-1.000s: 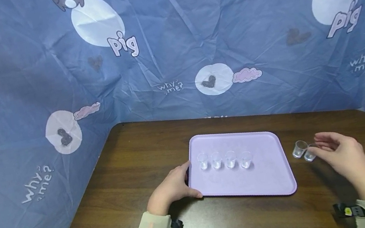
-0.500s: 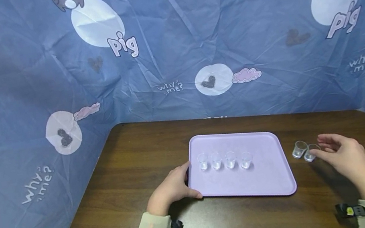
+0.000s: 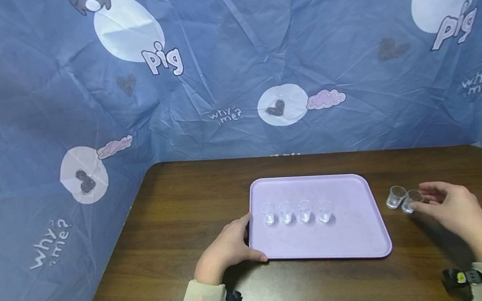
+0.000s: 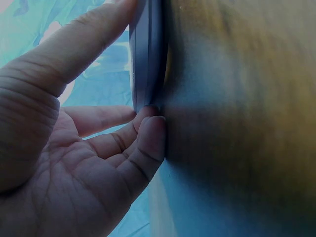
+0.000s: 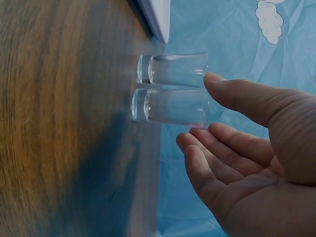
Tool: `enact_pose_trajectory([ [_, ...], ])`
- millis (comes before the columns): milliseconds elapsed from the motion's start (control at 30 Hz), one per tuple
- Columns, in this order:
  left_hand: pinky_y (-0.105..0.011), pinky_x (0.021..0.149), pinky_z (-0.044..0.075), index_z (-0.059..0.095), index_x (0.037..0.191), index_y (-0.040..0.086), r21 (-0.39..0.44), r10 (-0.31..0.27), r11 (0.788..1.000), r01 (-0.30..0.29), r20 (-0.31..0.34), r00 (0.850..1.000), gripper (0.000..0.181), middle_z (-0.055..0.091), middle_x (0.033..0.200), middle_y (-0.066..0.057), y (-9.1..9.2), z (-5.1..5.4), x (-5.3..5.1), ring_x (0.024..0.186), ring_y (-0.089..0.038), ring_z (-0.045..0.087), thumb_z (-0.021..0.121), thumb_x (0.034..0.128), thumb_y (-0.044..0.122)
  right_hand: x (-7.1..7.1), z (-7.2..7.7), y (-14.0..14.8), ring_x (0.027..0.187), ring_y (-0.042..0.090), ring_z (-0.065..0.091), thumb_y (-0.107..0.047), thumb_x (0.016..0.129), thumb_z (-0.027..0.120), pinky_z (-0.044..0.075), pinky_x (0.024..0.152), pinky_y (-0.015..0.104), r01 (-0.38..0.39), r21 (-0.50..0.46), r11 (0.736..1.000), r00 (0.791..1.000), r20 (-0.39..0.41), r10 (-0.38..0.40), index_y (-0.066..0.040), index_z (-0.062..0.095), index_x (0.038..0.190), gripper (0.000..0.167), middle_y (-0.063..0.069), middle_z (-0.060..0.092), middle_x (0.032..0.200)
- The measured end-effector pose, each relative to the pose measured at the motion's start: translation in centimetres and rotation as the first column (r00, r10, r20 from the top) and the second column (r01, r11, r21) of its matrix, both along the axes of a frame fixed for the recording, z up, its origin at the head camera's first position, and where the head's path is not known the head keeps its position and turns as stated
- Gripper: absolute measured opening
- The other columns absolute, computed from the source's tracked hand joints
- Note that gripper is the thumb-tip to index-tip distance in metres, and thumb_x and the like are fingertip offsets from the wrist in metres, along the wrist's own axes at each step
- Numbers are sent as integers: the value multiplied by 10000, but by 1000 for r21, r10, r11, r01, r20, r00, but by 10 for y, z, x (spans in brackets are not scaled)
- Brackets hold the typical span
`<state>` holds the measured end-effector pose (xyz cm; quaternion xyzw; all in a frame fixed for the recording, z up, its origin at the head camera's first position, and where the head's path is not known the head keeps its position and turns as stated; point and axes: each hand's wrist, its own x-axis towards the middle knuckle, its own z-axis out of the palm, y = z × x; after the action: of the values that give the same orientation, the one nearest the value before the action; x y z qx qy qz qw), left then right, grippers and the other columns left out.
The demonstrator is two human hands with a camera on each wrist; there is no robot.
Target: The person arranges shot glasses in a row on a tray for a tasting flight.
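A lilac tray lies on the table with several small clear shot glasses lined up on it, all upright. My left hand grips its near-left corner, thumb along the front edge and fingertips at the left side; the left wrist view shows those fingertips curled against the tray's rim. Right of the tray, two more shot glasses stand side by side: the left one and the right one. My right hand is around the right glass's rim, thumb and fingers spread on either side, loosely bent.
The brown wooden table extends around the tray. Blue printed cloth hangs behind it and along the sides. The tray's right edge lies a short way from the two glasses.
My right hand has shifted slightly, its fingers sinking a little lower beside the right glass. The glasses, the tray and my left hand have stayed in place.
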<state>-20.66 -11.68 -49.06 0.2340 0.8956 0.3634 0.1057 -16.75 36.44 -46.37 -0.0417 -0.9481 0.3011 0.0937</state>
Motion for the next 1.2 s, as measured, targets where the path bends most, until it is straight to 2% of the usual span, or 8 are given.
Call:
enact_pose_trajectory([
  [167, -465, 944, 474, 462, 1453, -60, 11, -2, 1000, 2, 2, 1000, 1030, 645, 1204, -183, 0, 0, 0, 1073, -295, 602, 996, 612, 203, -2, -2, 2, 971, 430, 679, -271, 842, 856, 525, 713, 396, 5, 16, 1000, 998, 59, -6, 143, 625, 1212, 602, 277, 698, 1075],
  [267, -462, 939, 476, 463, 1450, -61, 11, -5, 1000, 5, 0, 1000, 1028, 647, 1192, -178, 0, 0, 0, 1061, -289, 602, 996, 611, 201, -3, -3, 2, 948, 427, 687, -251, 833, 859, 488, 762, 519, 3, 19, 1000, 997, 73, -5, 147, 625, 1203, 592, 254, 716, 1021],
  [333, -459, 935, 477, 462, 1450, -63, 11, -6, 1000, 6, 0, 1000, 1027, 649, 1183, -175, 0, 0, 0, 1051, -284, 602, 996, 612, 202, -4, -4, 2, 922, 416, 693, -240, 829, 860, 469, 776, 556, 0, 25, 1000, 997, 73, -2, 146, 631, 1188, 575, 237, 724, 991],
  [600, -452, 923, 481, 469, 1445, -57, 14, -6, 1000, 6, 9, 1000, 1014, 649, 1171, -165, 0, 0, -1, 1033, -269, 601, 994, 619, 208, -7, -8, 0, 818, 343, 695, -177, 816, 858, 468, 743, 528, 4, 51, 999, 999, 44, -6, 150, 663, 1088, 468, 212, 725, 907],
  [833, -457, 926, 480, 468, 1445, -62, 4, -5, 1000, 5, 5, 1000, 1015, 649, 1173, -175, 0, -1, 0, 1039, -280, 601, 994, 619, 208, -9, -14, 0, 785, 307, 690, -156, 816, 855, 476, 701, 453, 10, 48, 999, 999, 40, -12, 156, 666, 1066, 442, 205, 721, 888],
  [1000, -468, 940, 476, 476, 1433, -67, 4, -8, 1000, 8, 0, 1000, 1001, 645, 1192, -188, 0, 0, 1, 1068, -303, 602, 994, 618, 199, -11, -18, 1, 791, 309, 687, -159, 825, 847, 488, 695, 445, 12, 50, 999, 999, 40, -14, 152, 669, 1064, 430, 201, 718, 892],
  [1200, -456, 908, 486, 477, 1432, -65, 3, -11, 1000, 11, -1, 1000, 1000, 652, 1147, -173, 0, 0, 0, 1017, -283, 603, 994, 619, 203, -11, -20, 1, 803, 333, 684, -161, 838, 831, 478, 684, 452, 15, 51, 999, 999, 41, -17, 135, 680, 1048, 393, 201, 718, 889],
])
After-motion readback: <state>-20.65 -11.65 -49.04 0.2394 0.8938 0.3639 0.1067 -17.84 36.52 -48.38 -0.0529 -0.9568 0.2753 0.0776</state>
